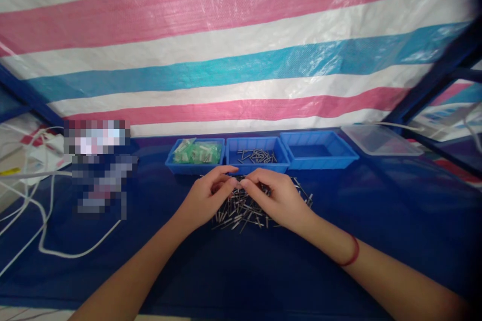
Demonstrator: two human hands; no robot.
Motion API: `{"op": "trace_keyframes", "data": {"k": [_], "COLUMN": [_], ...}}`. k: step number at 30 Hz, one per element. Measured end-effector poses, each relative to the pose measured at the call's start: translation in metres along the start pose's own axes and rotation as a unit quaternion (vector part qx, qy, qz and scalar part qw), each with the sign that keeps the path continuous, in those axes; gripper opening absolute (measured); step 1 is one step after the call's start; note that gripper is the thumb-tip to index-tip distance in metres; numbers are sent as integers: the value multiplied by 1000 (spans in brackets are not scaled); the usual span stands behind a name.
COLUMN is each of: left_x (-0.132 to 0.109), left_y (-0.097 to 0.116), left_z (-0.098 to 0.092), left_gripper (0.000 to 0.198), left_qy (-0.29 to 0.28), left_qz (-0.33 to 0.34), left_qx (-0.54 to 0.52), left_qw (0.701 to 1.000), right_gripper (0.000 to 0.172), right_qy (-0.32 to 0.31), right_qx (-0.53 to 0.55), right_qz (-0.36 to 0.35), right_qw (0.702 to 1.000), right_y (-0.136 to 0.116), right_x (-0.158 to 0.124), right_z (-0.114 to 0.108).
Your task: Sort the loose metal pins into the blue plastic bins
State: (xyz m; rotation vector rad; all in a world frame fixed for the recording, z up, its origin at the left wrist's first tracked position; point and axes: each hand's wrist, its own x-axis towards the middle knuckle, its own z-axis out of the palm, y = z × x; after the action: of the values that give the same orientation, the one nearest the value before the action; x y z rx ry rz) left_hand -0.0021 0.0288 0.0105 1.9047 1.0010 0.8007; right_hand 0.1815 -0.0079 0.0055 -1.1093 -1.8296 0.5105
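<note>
My left hand [211, 193] and my right hand [278, 195] meet over a loose pile of thin metal pins [241, 213], which look like blind rivets, on the dark blue table. Thumb and fingers of each hand are drawn together in a pinch, the tips almost touching. Whatever lies between the fingertips is too small to make out. Part of the pile is hidden by both hands. Just beyond it, the middle blue bin [258, 165] holds more of the same pins.
A left blue bin [196, 168] contains green plastic packets [198, 152]. To the right stands another blue bin [320, 162], near a clear plastic lid [380, 140]. White cables [48, 251] run along the left side. A striped sheet [226, 70] hangs behind the table.
</note>
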Motion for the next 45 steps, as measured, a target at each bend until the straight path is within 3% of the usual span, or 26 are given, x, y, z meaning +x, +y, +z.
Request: {"op": "trace_keyframes", "data": {"k": [5, 9, 13, 17, 25, 45], "left_x": [-2, -2, 0, 1, 0, -2], "left_y": [1, 1, -4, -10, -9, -11], "left_z": [-3, 0, 0, -2, -1, 2], "left_gripper": [36, 24, 22, 24, 23, 22], "left_qy": [8, -46, -59, -59, -88, -110], "left_qz": [50, 92, 157, 170, 173, 185], "left_qx": [114, 203, 308, 369, 388, 345], "left_qw": [992, 974, 936, 912, 901, 913], "right_gripper": [26, 32, 30, 27, 26, 24], "right_qy": [79, 32, 5, -106, -209, -226], "right_qx": [-206, -365, -343, -327, -406, -401], "right_qz": [-49, -45, -80, -112, -44, 20], "right_qw": [974, 929, 936, 932, 888, 887], "right_y": [24, 39, 30, 22, 17, 17], "right_x": [15, 21, 17, 13, 13, 13], "right_z": [-25, -40, -41, -33, -17, -13]}}
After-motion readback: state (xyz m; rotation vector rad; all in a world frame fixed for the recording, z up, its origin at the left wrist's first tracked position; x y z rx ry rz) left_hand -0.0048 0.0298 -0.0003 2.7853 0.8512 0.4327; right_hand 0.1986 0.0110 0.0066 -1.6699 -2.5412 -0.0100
